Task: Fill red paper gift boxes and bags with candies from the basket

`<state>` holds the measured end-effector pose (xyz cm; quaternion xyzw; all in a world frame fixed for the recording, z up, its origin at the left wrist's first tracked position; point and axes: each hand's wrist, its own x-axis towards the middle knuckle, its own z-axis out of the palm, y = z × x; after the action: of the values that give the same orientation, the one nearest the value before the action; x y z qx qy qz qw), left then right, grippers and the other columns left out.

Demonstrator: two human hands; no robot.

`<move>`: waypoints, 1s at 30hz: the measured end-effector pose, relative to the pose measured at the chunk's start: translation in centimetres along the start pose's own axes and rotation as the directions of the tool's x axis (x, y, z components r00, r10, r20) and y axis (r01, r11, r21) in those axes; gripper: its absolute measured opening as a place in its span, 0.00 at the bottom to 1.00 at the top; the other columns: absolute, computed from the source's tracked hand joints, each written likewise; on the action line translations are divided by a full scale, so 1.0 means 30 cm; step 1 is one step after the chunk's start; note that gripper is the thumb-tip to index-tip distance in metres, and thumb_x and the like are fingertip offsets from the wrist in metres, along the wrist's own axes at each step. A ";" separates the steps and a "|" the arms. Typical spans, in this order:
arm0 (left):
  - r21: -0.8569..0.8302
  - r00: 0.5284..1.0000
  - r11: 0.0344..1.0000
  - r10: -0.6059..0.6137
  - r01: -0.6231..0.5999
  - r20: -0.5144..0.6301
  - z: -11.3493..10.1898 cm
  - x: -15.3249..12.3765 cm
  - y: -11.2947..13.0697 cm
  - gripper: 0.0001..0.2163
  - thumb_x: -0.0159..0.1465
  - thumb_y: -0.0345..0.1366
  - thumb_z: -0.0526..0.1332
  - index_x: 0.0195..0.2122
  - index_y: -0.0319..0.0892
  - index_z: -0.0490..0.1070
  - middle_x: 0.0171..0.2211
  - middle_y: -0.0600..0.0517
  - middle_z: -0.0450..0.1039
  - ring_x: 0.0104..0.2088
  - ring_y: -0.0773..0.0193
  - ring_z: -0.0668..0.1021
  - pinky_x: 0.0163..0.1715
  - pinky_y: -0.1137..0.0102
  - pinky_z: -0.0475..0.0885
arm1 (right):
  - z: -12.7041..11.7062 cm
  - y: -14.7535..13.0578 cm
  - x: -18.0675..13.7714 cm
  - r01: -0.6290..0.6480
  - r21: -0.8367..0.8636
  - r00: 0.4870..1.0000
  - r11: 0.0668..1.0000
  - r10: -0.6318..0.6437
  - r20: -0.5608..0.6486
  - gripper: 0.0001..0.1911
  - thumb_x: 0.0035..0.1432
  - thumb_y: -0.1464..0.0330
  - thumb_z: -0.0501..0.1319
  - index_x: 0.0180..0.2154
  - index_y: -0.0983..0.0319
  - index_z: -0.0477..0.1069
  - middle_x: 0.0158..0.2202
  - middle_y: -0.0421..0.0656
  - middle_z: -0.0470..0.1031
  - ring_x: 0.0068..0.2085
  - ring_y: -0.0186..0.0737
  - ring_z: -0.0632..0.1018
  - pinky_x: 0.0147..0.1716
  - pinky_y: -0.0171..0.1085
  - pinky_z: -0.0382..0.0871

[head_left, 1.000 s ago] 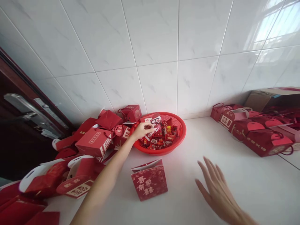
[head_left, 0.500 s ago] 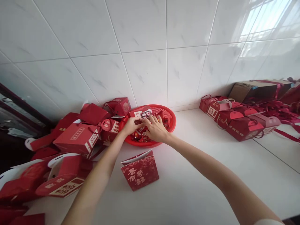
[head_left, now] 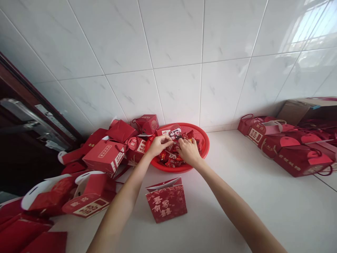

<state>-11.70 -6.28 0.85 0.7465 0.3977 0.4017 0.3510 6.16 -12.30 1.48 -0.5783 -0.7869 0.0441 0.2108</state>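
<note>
A red plastic basket [head_left: 206,140] stands against the wall, holding several small red-wrapped candies [head_left: 172,157]. Over its left side is my left hand [head_left: 160,144], thumb and fingers pinched together; whatever may be between them is too small to make out. My right hand [head_left: 189,151] reaches into the candies on the right with its fingers curled down, and the fingertips are partly hidden. Just in front of the basket, a red paper gift bag [head_left: 166,203] with white characters stands upright, its top open. A red printed packet [head_left: 168,131] lies at the back of the basket.
Folded red gift boxes [head_left: 104,153] are heaped on the left, beside a dark door [head_left: 18,140] with a metal handle. More red boxes [head_left: 286,149] line the right side, near a cardboard box [head_left: 297,111]. White tiles [head_left: 176,91] cover the wall behind.
The view has turned a little to the left. My right hand's fingers, spread over the candies before, are now curled down among them. My left hand stays pinched over the basket.
</note>
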 end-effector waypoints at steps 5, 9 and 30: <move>0.009 0.991 1.000 0.028 -0.027 -0.128 -0.006 0.000 0.003 0.18 0.57 0.53 0.65 0.29 0.40 0.73 0.28 0.53 0.75 0.31 0.63 0.75 0.36 0.70 0.70 | -0.012 0.042 0.017 -0.201 0.434 0.977 0.878 0.210 0.029 0.09 0.59 0.66 0.62 0.41 0.61 0.66 0.38 0.47 0.78 0.40 0.49 0.78 0.39 0.43 0.69; -0.007 0.992 1.000 -0.013 0.012 -0.126 -0.005 0.000 0.002 0.20 0.56 0.54 0.65 0.30 0.39 0.74 0.28 0.53 0.76 0.31 0.63 0.75 0.36 0.70 0.70 | 0.002 0.075 0.025 -0.162 0.801 0.974 0.576 0.223 0.037 0.13 0.47 0.66 0.68 0.30 0.60 0.65 0.32 0.40 0.76 0.35 0.42 0.77 0.36 0.39 0.70; -0.166 0.980 0.966 -0.195 0.200 0.046 0.001 0.011 0.002 0.22 0.53 0.48 0.70 0.44 0.40 0.75 0.42 0.48 0.78 0.41 0.57 0.79 0.41 0.65 0.74 | -0.016 0.096 0.016 -0.247 0.968 0.959 -0.049 0.131 0.252 0.16 0.41 0.59 0.74 0.29 0.60 0.72 0.33 0.39 0.78 0.38 0.39 0.79 0.40 0.38 0.76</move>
<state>-11.55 -6.02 0.99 0.6763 0.4295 0.3862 0.4572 8.80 -10.99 1.16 -0.3546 -0.4396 0.6424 0.5179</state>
